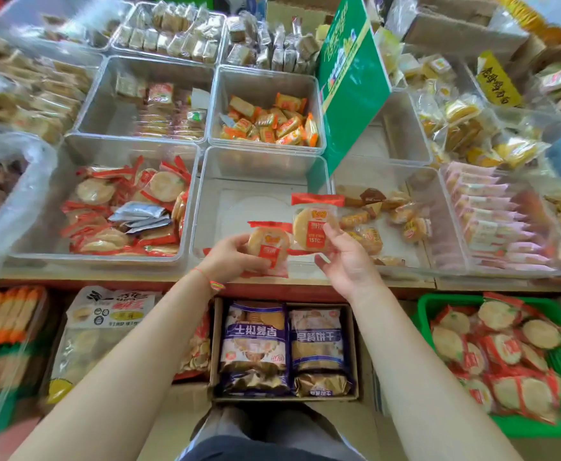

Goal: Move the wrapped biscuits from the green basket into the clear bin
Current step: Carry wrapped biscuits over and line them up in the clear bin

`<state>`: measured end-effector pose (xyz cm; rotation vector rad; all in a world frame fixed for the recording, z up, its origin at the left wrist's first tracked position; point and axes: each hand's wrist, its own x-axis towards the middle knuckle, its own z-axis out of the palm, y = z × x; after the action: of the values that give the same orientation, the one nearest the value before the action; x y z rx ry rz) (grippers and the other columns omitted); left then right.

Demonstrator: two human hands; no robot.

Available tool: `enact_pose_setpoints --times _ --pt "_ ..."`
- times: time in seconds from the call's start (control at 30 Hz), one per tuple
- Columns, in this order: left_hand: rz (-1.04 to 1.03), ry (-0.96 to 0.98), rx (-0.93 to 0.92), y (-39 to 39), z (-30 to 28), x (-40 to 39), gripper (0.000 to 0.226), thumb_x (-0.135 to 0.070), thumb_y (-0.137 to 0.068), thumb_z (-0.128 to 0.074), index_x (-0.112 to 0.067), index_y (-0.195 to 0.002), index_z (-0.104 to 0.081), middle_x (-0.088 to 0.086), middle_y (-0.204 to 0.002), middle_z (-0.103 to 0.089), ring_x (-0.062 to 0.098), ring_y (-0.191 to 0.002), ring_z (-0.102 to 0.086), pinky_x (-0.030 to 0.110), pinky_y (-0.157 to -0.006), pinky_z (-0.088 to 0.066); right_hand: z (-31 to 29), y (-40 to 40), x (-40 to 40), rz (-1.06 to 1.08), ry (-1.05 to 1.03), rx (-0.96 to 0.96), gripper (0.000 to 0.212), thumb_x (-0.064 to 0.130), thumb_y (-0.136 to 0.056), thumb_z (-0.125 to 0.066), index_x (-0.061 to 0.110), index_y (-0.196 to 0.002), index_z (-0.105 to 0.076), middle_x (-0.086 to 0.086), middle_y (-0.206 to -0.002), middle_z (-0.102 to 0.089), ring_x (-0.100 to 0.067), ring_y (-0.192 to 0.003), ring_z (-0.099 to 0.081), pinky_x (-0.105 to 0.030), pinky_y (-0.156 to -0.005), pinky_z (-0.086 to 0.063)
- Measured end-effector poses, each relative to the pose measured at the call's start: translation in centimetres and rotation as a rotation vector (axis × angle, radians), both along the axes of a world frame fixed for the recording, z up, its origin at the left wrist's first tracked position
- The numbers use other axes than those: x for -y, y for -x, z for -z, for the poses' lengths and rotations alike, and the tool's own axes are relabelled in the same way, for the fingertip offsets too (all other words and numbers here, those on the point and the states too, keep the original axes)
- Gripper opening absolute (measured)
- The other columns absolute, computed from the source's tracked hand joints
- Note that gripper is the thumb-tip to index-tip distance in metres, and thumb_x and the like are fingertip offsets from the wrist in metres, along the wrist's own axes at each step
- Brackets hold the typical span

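Observation:
A green basket [439, 302] at the lower right holds several round biscuits in clear wrappers with red ends [505, 354]. Straight ahead stands a clear bin [256, 168], its bottom mostly bare. My left hand [231, 257] grips one wrapped biscuit [269, 242] over the bin's front edge. My right hand [345, 257] pinches a second wrapped biscuit [314, 224] upright, just to the right, above the same front edge. The two packets almost touch.
A clear bin on the left [69, 151] holds more red-wrapped biscuits and silver packets. Other clear bins with orange sweets [269, 126] and brown pastries [382, 211] surround the middle one. A green sign [349, 81] leans behind. Boxed biscuit bags [285, 347] sit below the counter.

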<state>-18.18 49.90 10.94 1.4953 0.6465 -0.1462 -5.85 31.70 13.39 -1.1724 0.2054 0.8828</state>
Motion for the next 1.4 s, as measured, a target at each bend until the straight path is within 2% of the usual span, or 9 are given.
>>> enact_pose_setpoints --times 0.1,0.27,0.4,0.5,0.67,0.8,1.07,1.27,1.4 --pt "-0.242 -0.077 0.038 -1.4 -0.4 -0.8 0.039 0.010 -0.071 -0.077 -0.002 -0.106 -0.066 0.008 -0.089 -0.071 0.014 -0.075 -0.067 0.018 -0.064 -0.055 -0.3 -2.5 0.4 0.028 -0.016 0.013 0.028 0.008 -0.091 -0.061 0.018 -0.117 -0.053 -0.002 -0.091 -0.069 -0.014 -0.077 -0.063 -0.030 -0.071 -0.045" --pt "-0.346 -0.119 0.084 -3.2 0.6 -0.8 0.033 0.005 -0.067 -0.083 -0.011 -0.091 -0.067 -0.002 -0.077 -0.068 -0.006 -0.056 -0.062 0.012 -0.054 -0.049 -0.1 -4.6 1.1 -0.088 -0.165 -0.030 0.056 -0.001 -0.082 -0.067 0.012 -0.133 -0.049 -0.016 -0.124 -0.064 -0.032 -0.112 -0.065 -0.043 -0.087 -0.055" --pt "-0.364 -0.209 0.062 -4.3 2.0 -0.5 0.033 -0.005 -0.069 -0.086 -0.023 -0.087 -0.064 -0.006 -0.080 -0.068 -0.001 -0.065 -0.064 0.011 -0.056 -0.048 0.2 -5.4 0.4 -0.078 -0.086 -0.038 0.040 0.010 -0.088 -0.067 0.019 -0.126 -0.057 -0.012 -0.114 -0.069 -0.028 -0.100 -0.068 -0.041 -0.079 -0.058" --pt "-0.344 -0.319 0.016 -4.9 3.0 -0.4 0.027 -0.016 -0.074 -0.083 -0.028 -0.082 -0.060 -0.006 -0.079 -0.068 0.010 -0.070 -0.062 0.022 -0.063 -0.050 0.2 -6.1 -0.2 -0.174 0.213 0.297 0.019 0.013 -0.090 -0.068 0.019 -0.107 -0.063 -0.003 -0.098 -0.071 -0.019 -0.092 -0.068 -0.027 -0.069 -0.057" --pt "-0.311 -0.546 -0.005 -5.6 4.1 -0.2 0.021 -0.026 -0.080 -0.075 -0.031 -0.075 -0.056 -0.012 -0.072 -0.062 0.000 -0.066 -0.056 0.008 -0.055 -0.037 1.1 -6.9 -1.3 -0.530 0.652 0.915 0.018 0.016 -0.084 -0.071 0.025 -0.091 -0.057 0.009 -0.087 -0.064 -0.001 -0.077 -0.060 -0.009 -0.055 -0.043" --pt "-0.283 -0.683 -0.115 -7.2 5.2 -0.5 0.013 -0.026 -0.087 -0.068 -0.025 -0.083 -0.055 0.000 -0.087 -0.060 0.014 -0.072 -0.051 0.023 -0.063 -0.034 2.0 -6.6 -1.7 -0.955 0.869 1.126 0.031 0.008 -0.088 -0.057 0.029 -0.111 -0.059 0.001 -0.108 -0.067 -0.020 -0.098 -0.062 -0.037 -0.081 -0.054" --pt "0.078 -0.682 -0.314 -8.9 7.0 -0.6 0.020 -0.024 -0.082 -0.070 -0.017 -0.099 -0.062 0.006 -0.095 -0.067 0.029 -0.092 -0.059 0.032 -0.075 -0.045 3.9 -6.1 -3.8 -1.470 1.109 1.125 0.041 0.009 -0.096 -0.040 0.027 -0.122 -0.066 0.001 -0.123 -0.066 -0.032 -0.125 -0.050 -0.045 -0.112 -0.033" --pt "0.124 -0.643 -0.315 -9.3 7.0 -0.7 0.024 -0.017 -0.081 -0.070 -0.019 -0.104 -0.063 0.000 -0.092 -0.064 0.024 -0.091 -0.059 0.028 -0.074 -0.041 5.0 -6.4 -6.1 -1.590 1.142 1.024 0.036 0.001 -0.090 -0.051 0.010 -0.121 -0.066 -0.007 -0.116 -0.066 -0.026 -0.099 -0.064 -0.036 -0.088 -0.055" --pt "0.169 -0.598 -0.326 -9.4 7.0 -1.1 0.017 -0.014 -0.083 -0.068 -0.021 -0.096 -0.060 0.000 -0.090 -0.061 0.023 -0.087 -0.057 0.027 -0.071 -0.038 4.8 -7.4 -6.7 -1.349 1.046 1.149 0.018 0.024 -0.093 -0.060 0.009 -0.101 -0.066 0.000 -0.077 -0.056 -0.021 -0.074 -0.057 -0.032 -0.063 -0.047"
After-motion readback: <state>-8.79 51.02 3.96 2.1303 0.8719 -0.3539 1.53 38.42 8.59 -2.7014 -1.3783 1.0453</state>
